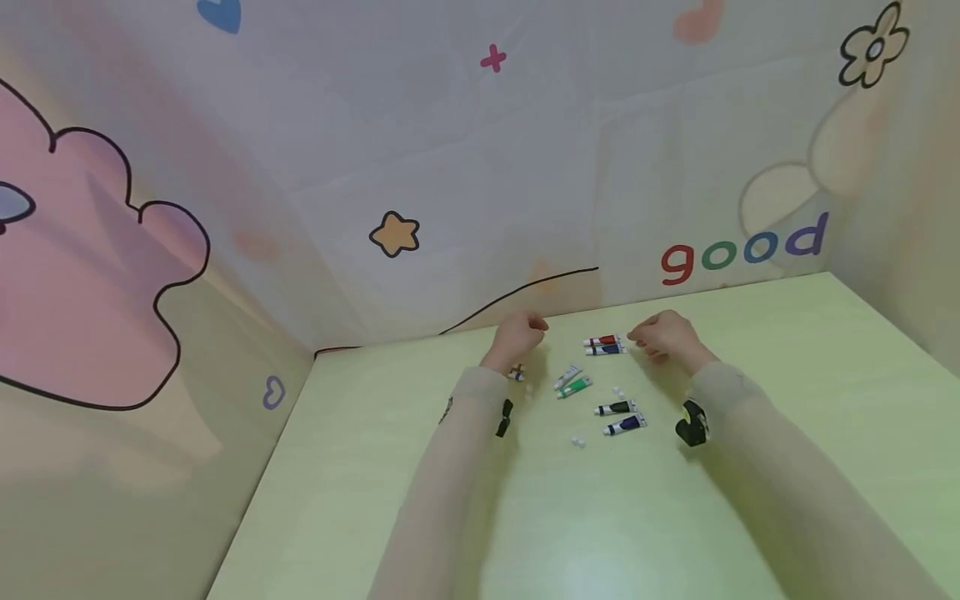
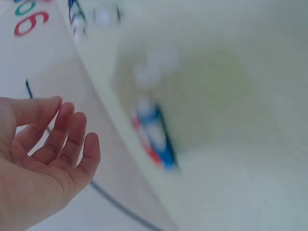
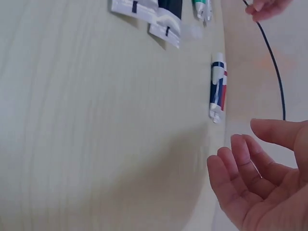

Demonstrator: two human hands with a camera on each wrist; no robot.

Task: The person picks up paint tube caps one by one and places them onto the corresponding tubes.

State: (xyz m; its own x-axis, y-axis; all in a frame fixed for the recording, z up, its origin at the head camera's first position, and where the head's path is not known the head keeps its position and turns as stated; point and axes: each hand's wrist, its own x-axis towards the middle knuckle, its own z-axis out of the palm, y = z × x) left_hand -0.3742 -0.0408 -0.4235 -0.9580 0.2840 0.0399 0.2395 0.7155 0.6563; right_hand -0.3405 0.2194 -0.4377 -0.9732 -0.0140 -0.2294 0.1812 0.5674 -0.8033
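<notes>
Where I have the right hand (image 1: 666,335), its fingers loosely bent and holding nothing, the red tube (image 1: 602,341) and the blue tube (image 1: 605,351) lie side by side just beyond its fingertips; their labels show as bands of colour on white, any print too small for me to read. I have the left hand (image 1: 517,340) near the table's far edge, its fingers softly curled, the thumb close to a fingertip, nothing visible in its grasp; by its wrist lies a pair of tubes (image 2: 153,137), blue and orange-red, too blurred to read, with white caps (image 2: 146,74) just beside one end.

Between the two arms I see a silvery tube (image 1: 567,377) and a green tube (image 1: 574,387) slanting close together; nearer the head camera lie a black-banded tube (image 1: 617,407) and a violet-banded tube (image 1: 626,425); small white pieces (image 1: 578,442) sit by them on the pale table (image 1: 360,467).

Beyond the table, I can read one word on the wall cloth (image 1: 450,142), "good" (image 1: 745,248), its letters running red, green, blue, purple; an orange star (image 1: 394,234), a pink cross (image 1: 492,58) and an outlined flower (image 1: 874,48) are printed there too.
</notes>
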